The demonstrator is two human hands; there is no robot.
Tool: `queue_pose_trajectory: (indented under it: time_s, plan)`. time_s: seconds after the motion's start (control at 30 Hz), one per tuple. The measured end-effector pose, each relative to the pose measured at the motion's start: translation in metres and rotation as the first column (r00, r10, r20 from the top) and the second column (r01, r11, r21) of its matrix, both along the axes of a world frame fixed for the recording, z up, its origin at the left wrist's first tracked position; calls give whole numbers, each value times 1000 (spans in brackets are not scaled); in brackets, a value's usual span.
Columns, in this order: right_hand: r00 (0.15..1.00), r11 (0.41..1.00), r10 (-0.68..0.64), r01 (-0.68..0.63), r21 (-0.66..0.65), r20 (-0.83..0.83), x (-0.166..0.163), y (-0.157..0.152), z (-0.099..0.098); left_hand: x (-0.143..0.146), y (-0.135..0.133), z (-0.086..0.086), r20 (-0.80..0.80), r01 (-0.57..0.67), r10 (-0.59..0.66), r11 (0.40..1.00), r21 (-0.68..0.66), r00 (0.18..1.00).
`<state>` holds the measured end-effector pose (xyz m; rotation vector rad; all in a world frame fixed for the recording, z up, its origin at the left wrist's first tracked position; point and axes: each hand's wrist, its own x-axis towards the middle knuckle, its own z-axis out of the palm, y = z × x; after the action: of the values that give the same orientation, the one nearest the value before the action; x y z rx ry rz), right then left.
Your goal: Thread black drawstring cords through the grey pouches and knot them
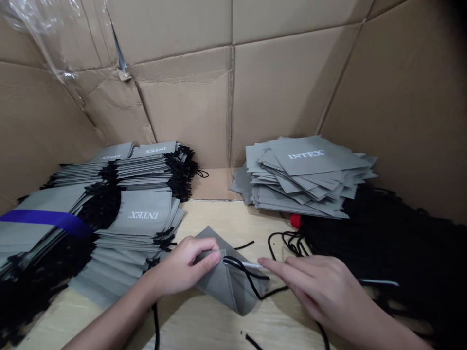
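Note:
My left hand (195, 265) pinches the top hem of a grey fabric pouch (215, 282) between thumb and fingers. Closed around a thin silvery threading rod (251, 265) is my right hand (310, 282); the rod's tail end sticks out behind the palm. The rod's tip lies at the hem's corner, close to my left thumb. A black cord (251, 282) loops around the tip and trails across the pouch toward my right hand. Part of the cord is hidden under that hand.
Stacked grey pouches (146, 209) with black cords stand at left, one bundle under a purple strap (44, 219). A pile of flat grey pouches (310, 170) sits at back right beside a heap of black cords (386, 238) and a red band (296, 221). Cardboard walls (292, 82) surround the table.

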<state>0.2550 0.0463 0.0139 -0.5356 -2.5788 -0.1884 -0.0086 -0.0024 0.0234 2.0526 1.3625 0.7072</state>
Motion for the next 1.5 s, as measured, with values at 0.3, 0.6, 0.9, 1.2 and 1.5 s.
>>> queue_pose_trajectory:
  time_s: [0.3,0.6,0.9,1.2,1.5]
  plan:
    - [999,998,23,-22,53,-24,-2,-4,7,1,-2,-3,-46,-6,9,999,49,999]
    - [1000,991,1,-3,-131,-16,-1,-5,3,6,-6,-7,-227,-27,75,978,207,971]
    - [998,996,63,-64,69,10,3,-2,3,9,-8,-6,-259,-49,93,984,169,961]
    - [992,914,97,-120,388,79,9,-7,10,12,-10,0,-142,-46,48,999,14,989]
    - [996,987,60,-50,153,-62,0,-3,1,9,-11,4,-130,-34,54,988,150,990]
